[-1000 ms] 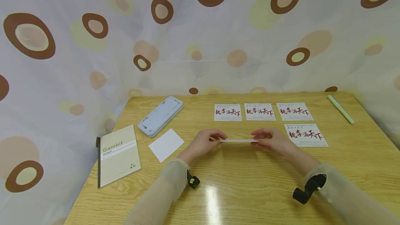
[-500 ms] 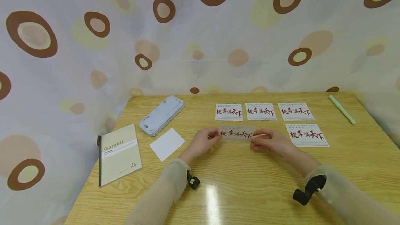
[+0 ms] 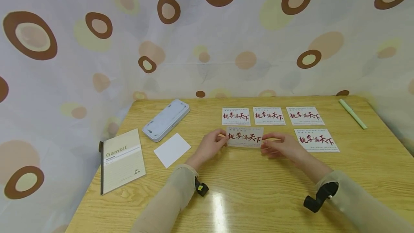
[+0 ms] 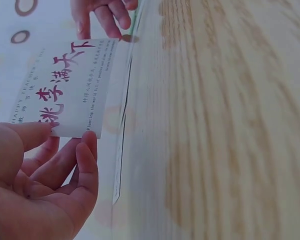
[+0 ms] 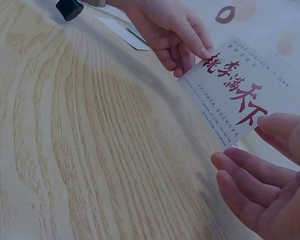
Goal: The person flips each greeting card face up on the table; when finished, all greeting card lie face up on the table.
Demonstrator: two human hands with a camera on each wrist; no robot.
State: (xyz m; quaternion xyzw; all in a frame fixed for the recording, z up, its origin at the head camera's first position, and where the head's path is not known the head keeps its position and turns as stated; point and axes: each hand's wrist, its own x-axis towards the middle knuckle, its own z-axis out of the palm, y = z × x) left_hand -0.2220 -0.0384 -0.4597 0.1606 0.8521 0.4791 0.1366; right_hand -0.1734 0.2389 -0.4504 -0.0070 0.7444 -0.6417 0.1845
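A white greeting card [image 3: 244,142] with red Chinese characters is held tilted above the table, its printed face toward me. My left hand [image 3: 208,148] pinches its left edge, the thumb on the front and fingers behind, as the left wrist view shows. At the opposite edge my right hand [image 3: 286,147] holds it between thumb and forefinger; in the right wrist view the other fingers [image 5: 245,200] extend below the card. Matching printed cards lie flat beyond: a left one [image 3: 235,122], a middle one [image 3: 269,122] and a right one [image 3: 305,122] in a row, and another card [image 3: 318,147] nearer.
A blank white card [image 3: 172,150] lies left of my left hand. Behind it sits a pale tin pencil case [image 3: 166,119], with a beige Gambit notebook [image 3: 124,175] at the table's left edge. A light green pen [image 3: 353,113] lies at the back right. A patterned curtain [image 3: 245,28] hangs behind.
A second ago the held card was seen edge-on. It has been tilted up, so its printed face shows now. Both hands have stayed in nearly the same place.
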